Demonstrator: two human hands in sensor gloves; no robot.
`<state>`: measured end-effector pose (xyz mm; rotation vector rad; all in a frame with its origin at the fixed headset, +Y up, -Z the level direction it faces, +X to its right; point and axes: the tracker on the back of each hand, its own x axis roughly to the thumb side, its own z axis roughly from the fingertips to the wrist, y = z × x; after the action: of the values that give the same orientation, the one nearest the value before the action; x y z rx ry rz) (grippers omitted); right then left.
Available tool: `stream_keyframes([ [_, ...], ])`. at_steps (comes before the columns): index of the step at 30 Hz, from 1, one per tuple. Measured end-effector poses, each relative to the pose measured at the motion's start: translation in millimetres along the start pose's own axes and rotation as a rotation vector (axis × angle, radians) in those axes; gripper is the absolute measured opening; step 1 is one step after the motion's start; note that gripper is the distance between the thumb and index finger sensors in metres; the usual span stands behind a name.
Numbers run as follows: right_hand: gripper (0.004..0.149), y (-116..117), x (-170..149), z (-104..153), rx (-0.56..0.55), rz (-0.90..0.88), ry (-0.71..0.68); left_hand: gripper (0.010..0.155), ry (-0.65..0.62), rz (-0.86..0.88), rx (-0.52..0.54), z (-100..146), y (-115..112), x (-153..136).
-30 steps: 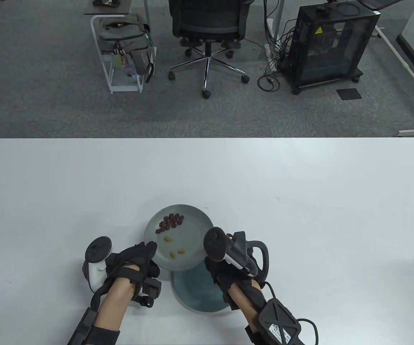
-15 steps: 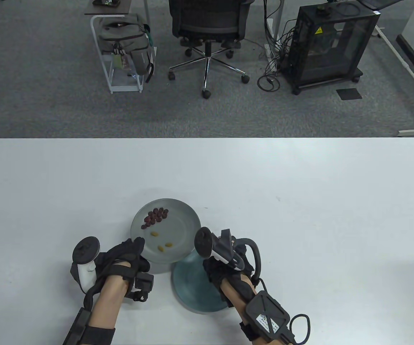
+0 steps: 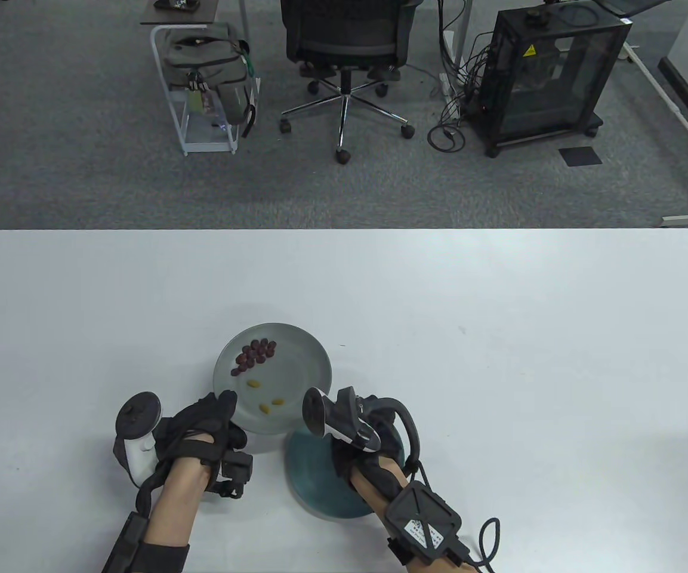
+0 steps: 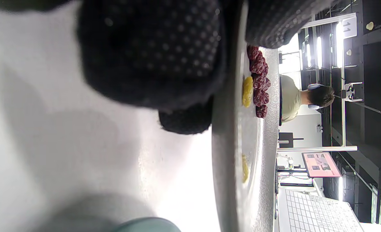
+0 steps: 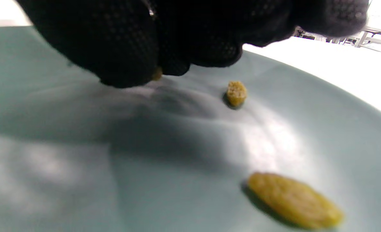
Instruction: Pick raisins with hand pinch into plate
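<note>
A light grey plate [image 3: 314, 364] carries a cluster of dark red raisins [image 3: 254, 353] and three yellow raisins [image 3: 272, 407]. My left hand [image 3: 227, 412] grips its near left rim, thumb on top and fingers underneath, as the left wrist view [image 4: 233, 38] shows. A teal plate [image 3: 314, 489] lies just in front of it. My right hand [image 3: 344, 447] hovers over the teal plate, fingers hidden under the tracker. In the right wrist view my right hand [image 5: 155, 75] pinches a small yellow raisin just above the teal plate [image 5: 64, 180], where two yellow raisins [image 5: 236, 92] lie.
The grey plate's near edge overlaps the teal plate's far edge. The white table [image 3: 499, 334] stretches wide to the right and far side. An office chair [image 3: 346, 54] and a black cabinet [image 3: 549, 71] stand on the floor beyond the table.
My left hand has carried the grey plate to the left and a little farther away. My right hand has moved left and down over the teal plate.
</note>
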<state>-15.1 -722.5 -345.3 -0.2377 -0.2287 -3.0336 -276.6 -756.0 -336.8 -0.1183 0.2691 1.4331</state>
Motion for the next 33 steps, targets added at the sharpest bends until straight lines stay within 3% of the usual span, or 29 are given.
stream_keyframes([
  [12,0.050,0,-1,4,-0.005,0.025,0.007,0.051,-0.001,-0.006,-0.015,0,-2,-1],
  [23,0.049,-33,-40,37,-0.113,-0.156,0.057,0.051,0.008,-0.005,-0.039,1,-8,-2],
  [33,0.047,-49,-39,53,-0.123,-0.301,-0.022,0.051,0.011,-0.045,-0.091,2,-23,-6],
])
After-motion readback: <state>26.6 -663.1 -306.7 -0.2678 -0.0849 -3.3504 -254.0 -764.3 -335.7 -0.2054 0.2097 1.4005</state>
